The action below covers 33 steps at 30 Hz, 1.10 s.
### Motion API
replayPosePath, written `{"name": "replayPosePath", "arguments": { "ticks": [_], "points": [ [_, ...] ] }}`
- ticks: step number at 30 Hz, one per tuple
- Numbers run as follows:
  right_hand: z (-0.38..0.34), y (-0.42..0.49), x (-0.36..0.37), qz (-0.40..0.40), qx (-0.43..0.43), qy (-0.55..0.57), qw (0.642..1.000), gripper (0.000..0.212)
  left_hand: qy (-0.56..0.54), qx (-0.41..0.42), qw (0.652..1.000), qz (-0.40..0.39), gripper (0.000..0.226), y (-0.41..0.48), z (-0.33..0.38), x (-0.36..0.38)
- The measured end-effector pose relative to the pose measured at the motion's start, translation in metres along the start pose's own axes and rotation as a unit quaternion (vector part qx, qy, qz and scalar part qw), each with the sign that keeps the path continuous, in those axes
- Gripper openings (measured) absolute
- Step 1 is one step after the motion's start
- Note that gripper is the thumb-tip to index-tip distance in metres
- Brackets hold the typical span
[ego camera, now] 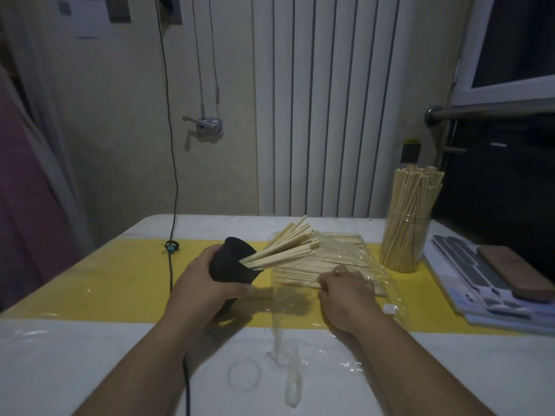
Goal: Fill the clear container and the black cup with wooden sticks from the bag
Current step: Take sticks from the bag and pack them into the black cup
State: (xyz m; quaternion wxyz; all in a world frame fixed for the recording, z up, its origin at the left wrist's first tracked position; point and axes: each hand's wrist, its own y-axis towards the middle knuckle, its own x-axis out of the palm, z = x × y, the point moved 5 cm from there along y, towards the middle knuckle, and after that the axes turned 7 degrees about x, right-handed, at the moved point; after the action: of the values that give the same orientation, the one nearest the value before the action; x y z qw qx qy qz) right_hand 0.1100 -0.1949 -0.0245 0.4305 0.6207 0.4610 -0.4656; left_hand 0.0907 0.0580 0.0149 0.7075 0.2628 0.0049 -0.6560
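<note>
The bench (pixel 105 283) carries a clear bag (pixel 288 298) lying flat at centre with a heap of wooden sticks (pixel 339 250) inside, and to its right, near the back edge, the upright clear container (pixel 404 244) packed with sticks. Left of the bag, the black cup (pixel 228 265) is tilted toward it with a fan of sticks jutting from its mouth, gripped round its wall by the left hand (pixel 204 283). The right hand (pixel 345 292) rests knuckles-up on the bagged heap with fingers curled under; whether they hold any stick cannot be told.
</note>
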Motion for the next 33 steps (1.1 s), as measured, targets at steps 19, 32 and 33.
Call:
{"name": "replayPosePath", "arguments": {
  "ticks": [19, 32, 33],
  "points": [
    [0.001, -0.001, 0.000, 0.002, 0.016, -0.010, 1.000, 0.040, -0.005, -0.002, 1.000, 0.003, 0.063, 0.002, -0.005, 0.000],
    [-0.004, -0.007, -0.009, 0.007, 0.005, 0.034, 0.999, 0.029, -0.004, 0.003, 1.000, 0.007, 0.063, 0.003, -0.008, -0.001],
    [-0.005, -0.008, -0.010, 0.000, 0.000, 0.062, 0.998, 0.020, -0.005, 0.002, 1.000, 0.007, 0.063, 0.003, -0.008, 0.000]
  ]
}}
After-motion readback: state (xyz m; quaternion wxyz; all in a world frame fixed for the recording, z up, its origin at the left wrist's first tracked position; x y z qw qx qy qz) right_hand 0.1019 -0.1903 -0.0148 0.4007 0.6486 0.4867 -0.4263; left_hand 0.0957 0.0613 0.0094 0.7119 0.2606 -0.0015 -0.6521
